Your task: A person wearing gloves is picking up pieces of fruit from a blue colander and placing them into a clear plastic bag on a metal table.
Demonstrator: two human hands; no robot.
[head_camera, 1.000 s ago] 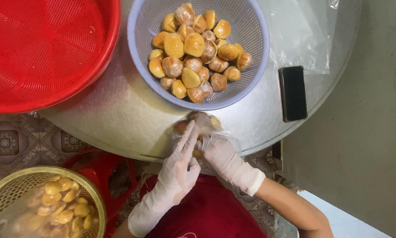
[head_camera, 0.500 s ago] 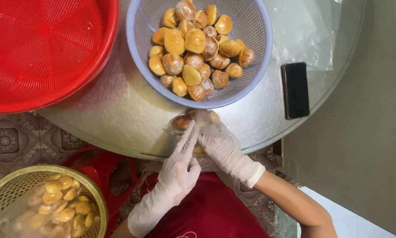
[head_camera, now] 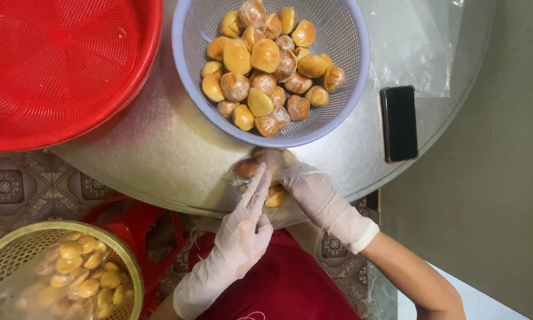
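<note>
Both hands wear thin white gloves at the near edge of a round metal table [head_camera: 159, 160]. My right hand [head_camera: 305, 184] grips a clear plastic bag [head_camera: 260, 175] with a few golden round pastries inside. My left hand [head_camera: 248, 219] has its fingers stretched out, touching the bag's near side. Just beyond the bag stands a lilac mesh basket [head_camera: 343, 89] heaped with several golden and brown pastries [head_camera: 266, 59].
A large red basket [head_camera: 59, 71] sits upside down at the far left. A black phone [head_camera: 399, 121] lies on the right, by a clear plastic sheet [head_camera: 420, 41]. Below the table, at lower left, a yellow-green basket [head_camera: 17, 249] holds bagged pastries. A red stool [head_camera: 130, 222] stands beside it.
My right hand has moved further onto the bag of pastries and closer to the lilac basket. My left hand stays on the bag's near side.
</note>
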